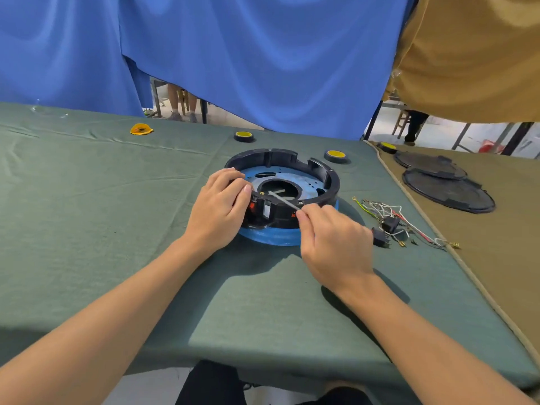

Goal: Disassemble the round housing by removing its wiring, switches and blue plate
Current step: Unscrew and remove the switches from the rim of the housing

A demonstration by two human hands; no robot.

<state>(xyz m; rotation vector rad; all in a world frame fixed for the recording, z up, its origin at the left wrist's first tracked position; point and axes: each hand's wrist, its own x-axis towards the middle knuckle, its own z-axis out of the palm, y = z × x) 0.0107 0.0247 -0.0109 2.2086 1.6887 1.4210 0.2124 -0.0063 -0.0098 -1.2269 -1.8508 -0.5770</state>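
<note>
left hand [217,209] grips round housing [331,182] rim | right hand [333,241] pinches thin pale strip [285,201] just ahead of it | risk: hard tug snaps strip or skids housing on counter [117,200]

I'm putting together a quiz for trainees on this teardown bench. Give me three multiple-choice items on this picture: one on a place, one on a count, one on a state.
1. Where does the loose wire bundle lie?
A) on the green cloth, right of the black housing
B) inside that housing
C) on the floor

2. How many black round covers lie on the tan cloth?
A) one
B) two
C) four

3. What is the right hand doing?
A) lying flat
B) holding a tape roll
C) pinching a thin pale strip

Key: 1A, the wires lie beside the housing; 2B, two covers show there; 3C, its fingertips pinch the strip.
</note>
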